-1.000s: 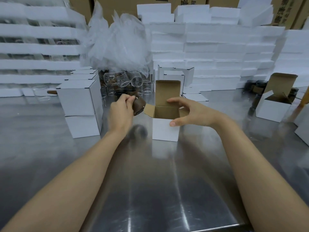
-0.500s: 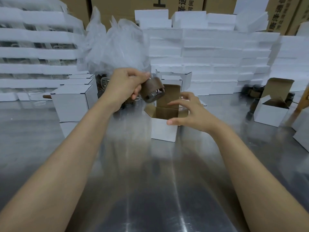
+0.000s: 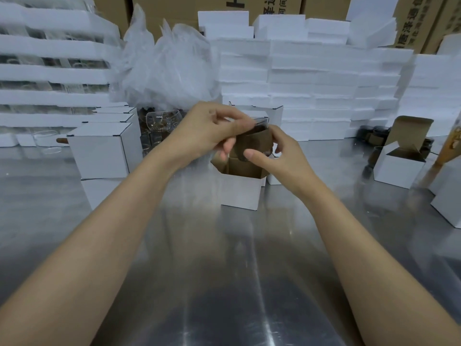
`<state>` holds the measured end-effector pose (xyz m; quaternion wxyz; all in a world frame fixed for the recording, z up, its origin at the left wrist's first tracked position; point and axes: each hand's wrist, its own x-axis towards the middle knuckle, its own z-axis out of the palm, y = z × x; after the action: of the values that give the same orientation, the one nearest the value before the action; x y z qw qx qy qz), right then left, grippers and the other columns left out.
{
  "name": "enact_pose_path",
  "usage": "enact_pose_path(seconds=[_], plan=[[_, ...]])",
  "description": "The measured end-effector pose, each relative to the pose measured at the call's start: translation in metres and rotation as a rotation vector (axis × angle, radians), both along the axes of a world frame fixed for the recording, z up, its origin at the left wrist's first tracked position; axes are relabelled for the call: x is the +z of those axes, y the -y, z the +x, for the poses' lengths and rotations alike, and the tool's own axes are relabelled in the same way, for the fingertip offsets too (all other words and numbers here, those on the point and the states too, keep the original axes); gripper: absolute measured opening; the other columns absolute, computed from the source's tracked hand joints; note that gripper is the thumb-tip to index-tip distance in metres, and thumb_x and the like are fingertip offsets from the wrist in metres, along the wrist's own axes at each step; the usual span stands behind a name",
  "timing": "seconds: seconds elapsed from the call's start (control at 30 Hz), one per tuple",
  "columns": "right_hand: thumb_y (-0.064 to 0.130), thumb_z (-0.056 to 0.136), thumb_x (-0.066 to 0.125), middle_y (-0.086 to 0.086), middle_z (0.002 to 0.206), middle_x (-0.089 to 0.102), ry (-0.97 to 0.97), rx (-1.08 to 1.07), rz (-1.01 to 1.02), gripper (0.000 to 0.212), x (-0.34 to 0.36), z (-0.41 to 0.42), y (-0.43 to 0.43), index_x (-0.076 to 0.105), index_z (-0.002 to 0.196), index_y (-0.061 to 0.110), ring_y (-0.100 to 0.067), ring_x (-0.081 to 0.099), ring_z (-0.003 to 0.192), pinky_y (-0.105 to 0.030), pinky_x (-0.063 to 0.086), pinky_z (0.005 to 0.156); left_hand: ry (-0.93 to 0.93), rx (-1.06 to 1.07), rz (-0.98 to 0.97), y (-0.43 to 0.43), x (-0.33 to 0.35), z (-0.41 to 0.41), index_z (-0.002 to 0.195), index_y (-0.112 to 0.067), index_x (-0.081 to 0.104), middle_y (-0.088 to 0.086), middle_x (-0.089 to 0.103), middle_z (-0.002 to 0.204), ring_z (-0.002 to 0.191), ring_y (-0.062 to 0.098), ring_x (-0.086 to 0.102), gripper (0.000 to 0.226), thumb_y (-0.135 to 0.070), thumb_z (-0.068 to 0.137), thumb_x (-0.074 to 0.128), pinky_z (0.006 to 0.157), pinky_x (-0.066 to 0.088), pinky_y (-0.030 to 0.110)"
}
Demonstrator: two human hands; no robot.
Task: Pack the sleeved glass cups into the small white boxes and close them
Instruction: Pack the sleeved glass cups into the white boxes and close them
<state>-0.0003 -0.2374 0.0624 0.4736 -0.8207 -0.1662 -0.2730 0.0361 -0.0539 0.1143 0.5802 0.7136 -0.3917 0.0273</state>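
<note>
Only two arms of the person are in view. The left forearm [image 3: 112,233] and the right forearm [image 3: 361,240] are bare along their whole visible length, from the lower frame edge to the wrists, and both are slim and smooth. The left hand [image 3: 207,131] and the right hand [image 3: 279,158] are bare too. The nail on the right thumb [image 3: 250,154] is short and plain, trimmed close to the tip. Knuckles and tendons show faintly across the back of the left hand. Slight blur softens the fingertips.

Black Chinese characters, "通" among them, on brown carton [image 3: 274,6] behind; similar cropped print on right carton [image 3: 411,23]
</note>
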Motion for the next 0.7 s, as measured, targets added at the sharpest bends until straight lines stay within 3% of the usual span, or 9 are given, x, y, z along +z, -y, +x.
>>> enact_pose_path(seconds=[0.1,0.23,0.37,0.5,0.6,0.7], plan=[[0.043,0.072,0.072,0.025,0.098,0.066,-0.05,0.035,0.041,0.041,-0.001,0.001,0.005,0.059,0.11,0.038,0.009,0.056,0.092,-0.003,0.038,0.075,-0.027,0.03,0.007,-0.014,-0.004,0.015,0.106,-0.026,0.065,0.0,0.059,0.049,0.039,0.012,0.052,0.04,-0.041,0.07,0.076,0.046,0.046,0.018],[0.026,0.072,0.083,0.014,0.11,0.067,-0.113,0.079,0.035,0.054,-0.009,0.005,0.004,0.058,0.12,0.027,0.0,0.06,0.106,-0.025,0.051,0.09,0.032,0.055,0.252,-0.024,-0.009,0.025,0.113,-0.031,0.061,-0.002,0.062,0.06,0.047,0.008,0.051,0.058,-0.048,0.061,0.081,0.052,0.042,0.012],[0.016,0.062,0.09,0.019,0.108,0.066,-0.079,0.089,0.035,0.065,-0.012,0.007,-0.001,0.056,0.116,0.026,0.006,0.059,0.104,-0.015,0.047,0.084,0.135,0.045,0.419,-0.024,-0.007,0.023,0.114,-0.038,0.064,-0.016,0.058,0.08,0.051,-0.003,0.046,0.058,-0.043,0.059,0.084,0.052,0.037,0.006],[0.017,0.053,0.093,0.019,0.105,0.063,0.086,0.046,0.037,0.071,-0.009,0.007,-0.005,0.056,0.112,0.03,0.005,0.057,0.096,-0.005,0.04,0.079,0.275,0.105,0.49,-0.02,-0.006,0.022,0.123,-0.036,0.059,-0.021,0.05,0.103,0.062,-0.004,0.05,0.071,-0.031,0.06,0.091,0.056,0.041,0.007],[0.015,0.051,0.093,0.009,0.111,0.055,0.232,0.006,-0.042,0.072,-0.012,0.009,-0.007,0.055,0.11,0.032,0.004,0.055,0.098,-0.006,0.039,0.082,0.404,0.152,0.531,-0.016,-0.008,0.022,0.121,-0.037,0.055,-0.022,0.049,0.105,0.07,-0.009,0.051,0.075,-0.028,0.057,0.092,0.065,0.038,0.008],[0.017,0.053,0.091,0.009,0.113,0.052,0.247,-0.034,-0.128,0.071,-0.014,0.011,-0.006,0.055,0.111,0.034,0.0,0.053,0.101,-0.01,0.038,0.083,0.442,0.159,0.539,-0.014,-0.014,0.024,0.119,-0.034,0.052,-0.02,0.05,0.109,0.076,-0.015,0.049,0.076,-0.026,0.055,0.093,0.069,0.037,0.01]])
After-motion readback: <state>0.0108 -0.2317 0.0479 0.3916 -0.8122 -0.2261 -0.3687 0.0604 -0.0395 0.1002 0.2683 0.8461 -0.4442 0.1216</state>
